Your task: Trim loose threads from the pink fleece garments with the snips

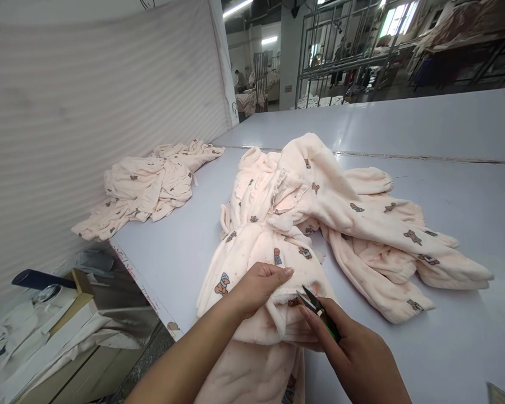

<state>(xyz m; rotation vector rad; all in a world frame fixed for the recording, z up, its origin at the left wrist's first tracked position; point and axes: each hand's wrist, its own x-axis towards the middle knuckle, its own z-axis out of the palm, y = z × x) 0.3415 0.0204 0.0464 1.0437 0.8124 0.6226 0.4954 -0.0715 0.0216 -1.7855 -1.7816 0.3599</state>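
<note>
A pale pink fleece garment (320,219) with small bear prints lies spread over the white table (446,134), its near end hanging off the front edge. My left hand (256,286) pinches a folded hem of this garment near the table edge. My right hand (353,353) grips small green-handled thread snips (317,308), their blades pointing up-left at the hem just beside my left fingers.
A second heap of the same pink garments (147,188) lies at the table's left, against a white ribbed panel (88,112). Below the table's left edge sit a cardboard box (76,306) and white fabric. Metal racks (345,50) and other workstations stand far behind.
</note>
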